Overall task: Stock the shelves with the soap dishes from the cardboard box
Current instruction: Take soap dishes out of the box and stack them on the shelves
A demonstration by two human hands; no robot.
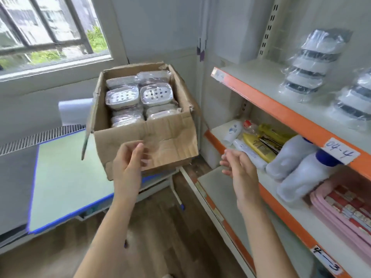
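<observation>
Our shelves (267,93) already hold two wrapped stacks, while the cardboard box (148,125) sits on the desk's corner, overhanging a bit, so a clumsy grab could tip it. Soap dishes (140,95) fill it. Left hand (128,161) and right hand (239,167) hover loosely curled, holding nothing.

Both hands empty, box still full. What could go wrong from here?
1. The torn brown cardboard box appears to overhang the corner of the green, blue-edged table; pulling dishes out could tip it.
2. The plastic-wrapped white soap dishes are packed tight; lifting one may drag its neighbours out.
3. The leaning stack of wrapped dishes on the orange-edged top shelf might topple if nudged. The left hand and right hand hold nothing.
</observation>
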